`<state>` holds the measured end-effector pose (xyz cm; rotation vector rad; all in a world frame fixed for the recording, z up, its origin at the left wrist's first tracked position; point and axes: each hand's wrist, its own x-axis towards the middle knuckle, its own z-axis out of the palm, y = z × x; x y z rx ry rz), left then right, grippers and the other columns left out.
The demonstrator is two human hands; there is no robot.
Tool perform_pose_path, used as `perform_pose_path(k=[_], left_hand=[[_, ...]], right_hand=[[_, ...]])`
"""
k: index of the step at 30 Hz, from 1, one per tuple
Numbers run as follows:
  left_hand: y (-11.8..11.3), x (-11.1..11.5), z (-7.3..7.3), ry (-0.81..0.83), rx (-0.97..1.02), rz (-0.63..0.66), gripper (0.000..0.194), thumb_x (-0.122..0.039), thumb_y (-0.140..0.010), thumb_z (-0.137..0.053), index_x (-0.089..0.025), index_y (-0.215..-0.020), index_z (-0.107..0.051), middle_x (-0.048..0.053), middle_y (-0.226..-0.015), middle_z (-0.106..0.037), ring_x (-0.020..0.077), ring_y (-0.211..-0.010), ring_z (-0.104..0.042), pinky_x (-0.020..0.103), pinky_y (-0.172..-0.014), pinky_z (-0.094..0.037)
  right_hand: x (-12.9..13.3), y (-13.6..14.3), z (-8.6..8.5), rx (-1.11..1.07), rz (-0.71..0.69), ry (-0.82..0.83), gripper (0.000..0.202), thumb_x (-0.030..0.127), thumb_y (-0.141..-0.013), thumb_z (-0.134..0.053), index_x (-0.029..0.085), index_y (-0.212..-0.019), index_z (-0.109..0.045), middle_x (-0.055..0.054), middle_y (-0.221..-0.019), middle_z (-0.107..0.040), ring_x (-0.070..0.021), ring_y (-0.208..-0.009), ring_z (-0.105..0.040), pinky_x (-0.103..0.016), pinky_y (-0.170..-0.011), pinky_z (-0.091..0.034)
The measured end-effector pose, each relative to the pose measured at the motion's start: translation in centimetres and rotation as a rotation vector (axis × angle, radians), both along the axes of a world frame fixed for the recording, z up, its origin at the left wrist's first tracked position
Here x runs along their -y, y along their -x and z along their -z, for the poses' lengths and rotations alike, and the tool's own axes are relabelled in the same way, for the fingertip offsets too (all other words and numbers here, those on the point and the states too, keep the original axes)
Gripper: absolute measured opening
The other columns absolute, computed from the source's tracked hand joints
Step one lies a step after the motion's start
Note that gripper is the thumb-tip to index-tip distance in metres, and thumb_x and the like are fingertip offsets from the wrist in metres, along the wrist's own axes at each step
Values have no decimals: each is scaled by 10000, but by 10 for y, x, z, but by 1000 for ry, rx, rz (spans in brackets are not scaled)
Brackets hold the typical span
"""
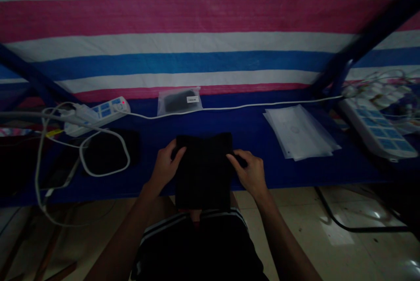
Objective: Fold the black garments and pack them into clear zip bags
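A flat black piece of cloth [203, 171] spans the space between my hands, partly over the table's front edge and hanging above my lap. My left hand [167, 163] pinches its left side near the top, thumb in front. On the right side, my right hand [249, 169] grips it the same way, with the thumb toward the middle. The view is dark, so folds and details of the cloth cannot be made out.
Behind the cloth lies a clear zip bag [180, 101] with a dark item and a label. Several translucent bags [297, 132] are stacked to the right. Power strips [101, 112] sit at both sides. A white cable [236, 107] crosses the blue table [249, 128]; a phone [62, 169] lies left.
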<state>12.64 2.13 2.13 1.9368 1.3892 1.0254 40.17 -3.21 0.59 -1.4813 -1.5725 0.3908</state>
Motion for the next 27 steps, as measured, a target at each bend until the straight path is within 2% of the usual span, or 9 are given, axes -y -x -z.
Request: perform_pose_path(k=[7,10,13,15,17,19,22,24,27], left_hand=[[-13,-23,-5,-12,-48,-121,259,-419,-984,-567,-214,-824,-568,-34,-637,-598,149,-585,-595,247,-562,-395],[-14,-39,-3,-1,-74,-128,269,-398,-985,-585,-219,-791,-535,-46,-593,-537,138,-539,-549,245,-538,-364],[-13,-55,-3,18,-138,-126,167,-365,-988,-601,-209,-932,-619,-21,-672,-612,164,-605,-608,264,-606,-449],[-15,-56,-6,-35,-201,-155,216,-331,-980,-620,-201,-1151,-638,35,-877,-699,200,-747,-671,319,-733,-534],[-21,-45,-14,-156,-273,-192,410,-292,-970,-630,-193,-1362,-566,120,-1189,-682,260,-1009,-683,427,-938,-555],[-32,-20,-22,-257,-354,-183,495,-284,-983,-608,-186,-1458,-508,176,-1398,-579,326,-1287,-571,528,-1117,-470],[-55,28,-28,-195,-415,-42,557,-337,-1023,-560,-217,-1550,-425,174,-1510,-522,343,-1413,-487,556,-1177,-429],[-69,54,-24,-135,-467,29,647,-390,-1031,-551,-216,-1615,-336,186,-1647,-392,384,-1522,-370,610,-1212,-378],[-76,71,-11,-107,-556,91,685,-418,-1038,-546,-249,-1650,-288,167,-1740,-234,415,-1601,-221,687,-1240,-286]], right_hand=[[1,1,-11,-74,-7,81,254,438,-1012,-600,241,-1088,-741,-41,-995,-810,-244,-933,-776,-385,-877,-586],[0,1,-11,-73,-12,58,247,402,-1011,-594,230,-1141,-714,-59,-1053,-796,-238,-975,-765,-391,-913,-593],[-1,0,-8,-37,10,21,251,375,-1010,-583,216,-1162,-704,-89,-1122,-782,-253,-1044,-749,-430,-967,-590],[-1,0,-6,1,-3,-7,272,362,-1012,-575,215,-1209,-693,-107,-1211,-760,-268,-1142,-721,-465,-1029,-569],[0,0,-6,39,-54,-26,304,352,-1017,-570,228,-1276,-670,-114,-1327,-718,-275,-1255,-671,-497,-1100,-529],[1,1,-6,78,-117,-22,349,348,-1027,-560,248,-1354,-633,-109,-1442,-656,-276,-1358,-605,-523,-1155,-484],[2,2,-9,159,-219,4,462,341,-1049,-530,270,-1505,-521,-97,-1580,-544,-274,-1499,-466,-559,-1218,-407],[2,2,-10,226,-290,28,526,336,-1064,-504,282,-1582,-433,-88,-1636,-478,-276,-1560,-371,-590,-1250,-347],[2,3,-12,294,-334,61,536,353,-1071,-495,301,-1600,-420,-76,-1648,-463,-290,-1575,-339,-624,-1259,-311]])
